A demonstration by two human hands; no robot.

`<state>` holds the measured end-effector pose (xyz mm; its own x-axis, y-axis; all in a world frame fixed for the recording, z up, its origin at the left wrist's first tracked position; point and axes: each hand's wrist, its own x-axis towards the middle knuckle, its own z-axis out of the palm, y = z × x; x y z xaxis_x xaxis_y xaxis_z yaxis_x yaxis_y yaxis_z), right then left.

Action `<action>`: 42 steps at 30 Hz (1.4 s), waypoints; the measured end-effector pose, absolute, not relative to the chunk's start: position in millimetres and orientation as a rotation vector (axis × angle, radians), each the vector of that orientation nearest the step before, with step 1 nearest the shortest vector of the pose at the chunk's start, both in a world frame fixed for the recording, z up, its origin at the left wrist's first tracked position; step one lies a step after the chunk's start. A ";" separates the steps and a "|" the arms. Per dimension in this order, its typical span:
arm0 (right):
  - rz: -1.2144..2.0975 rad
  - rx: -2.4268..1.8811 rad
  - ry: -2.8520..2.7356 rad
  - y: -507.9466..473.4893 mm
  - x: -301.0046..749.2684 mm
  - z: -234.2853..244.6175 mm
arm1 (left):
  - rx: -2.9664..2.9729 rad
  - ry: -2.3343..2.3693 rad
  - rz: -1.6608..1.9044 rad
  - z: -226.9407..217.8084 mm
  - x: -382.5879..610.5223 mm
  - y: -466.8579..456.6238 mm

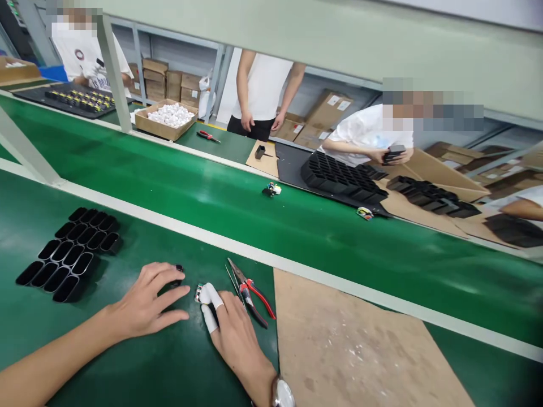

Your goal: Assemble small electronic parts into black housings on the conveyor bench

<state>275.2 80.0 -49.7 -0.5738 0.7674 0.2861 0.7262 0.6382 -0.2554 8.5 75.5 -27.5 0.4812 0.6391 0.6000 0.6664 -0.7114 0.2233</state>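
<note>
1. Grey metal shelving with brown cartons stands at the far side of the room, and co-workers in white shirts are in front of it.
2. Smooth green belt, faintly glossy, crosses the middle of the scene, edged on the near side by a flat pale rail; the matte green table lies nearer.
3. Left hand: loosely spread, palm down, thumb apart from the fingers. A small dark piece shows at its far fingertips, mostly covered; whether it is gripped, I cannot tell.
4. Right hand: thumb and finger, both in thin white finger covers, pinch a small circuit board low over the table, just right of the left hand. Only its left end, green with pale parts, shows. A round metal watch sits on the wrist.
5. Just right of that board lie slim metal tweezers and pointed steel pliers with red-and-black handles.
6. Farther right, a flat brown sheet is scuffed and flecked with white bits.
7. On the left, black shells, hollow with rounded-oblong mouths and shiny rims, stand upright in close rows.
</note>
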 end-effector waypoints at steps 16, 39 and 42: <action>-0.142 -1.287 -2.547 54.0 256.8 -68.3 | -2.593 -1.278 -0.928 -42.9 44.4 79.0; -0.213 -1.308 -2.527 51.7 253.8 -60.8 | -2.596 -1.199 -0.917 -45.0 45.3 75.1; -0.257 -1.276 -2.580 48.5 250.4 -63.7 | -2.610 -1.191 -0.883 -45.6 44.7 74.8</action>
